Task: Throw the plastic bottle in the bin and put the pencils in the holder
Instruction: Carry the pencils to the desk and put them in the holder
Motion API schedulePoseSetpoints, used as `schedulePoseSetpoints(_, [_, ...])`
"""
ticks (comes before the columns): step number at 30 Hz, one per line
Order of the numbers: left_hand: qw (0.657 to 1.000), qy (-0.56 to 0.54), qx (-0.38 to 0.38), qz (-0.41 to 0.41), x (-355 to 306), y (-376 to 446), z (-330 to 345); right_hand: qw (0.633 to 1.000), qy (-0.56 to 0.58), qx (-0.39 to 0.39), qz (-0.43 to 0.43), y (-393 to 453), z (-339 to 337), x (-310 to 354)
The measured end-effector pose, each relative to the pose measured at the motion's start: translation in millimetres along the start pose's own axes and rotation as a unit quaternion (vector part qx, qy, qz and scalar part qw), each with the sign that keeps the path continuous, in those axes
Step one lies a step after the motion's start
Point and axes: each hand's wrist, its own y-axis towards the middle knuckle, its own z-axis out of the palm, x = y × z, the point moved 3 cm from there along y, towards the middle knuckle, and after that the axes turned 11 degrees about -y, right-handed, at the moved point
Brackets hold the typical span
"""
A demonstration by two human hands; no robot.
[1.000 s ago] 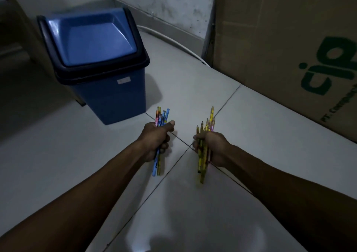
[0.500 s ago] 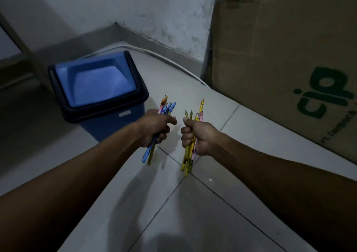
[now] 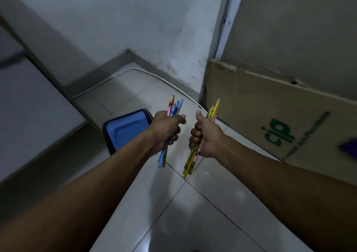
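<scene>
Two hands each grip pencils: left hand (image 3: 167, 128) clamps the blue pencils (image 3: 176, 106), right hand (image 3: 205, 135) the yellow pencils (image 3: 213, 108). The blue bin (image 3: 125, 130) sits at nine o'clock on the floor (image 3: 222, 203).

A single head-worn camera looks forward and steeply down along both forearms at the tiled floor (image 3: 222, 213), close in.
</scene>
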Motion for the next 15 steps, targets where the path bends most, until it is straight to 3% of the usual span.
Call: schedulePoseSetpoints(15, [0.991, -0.089, -0.089, 0.055, -353.4, -231.7, -28.0, 0.991, -0.044, 0.118, -0.055, -322.4, 115.2, 258.0])
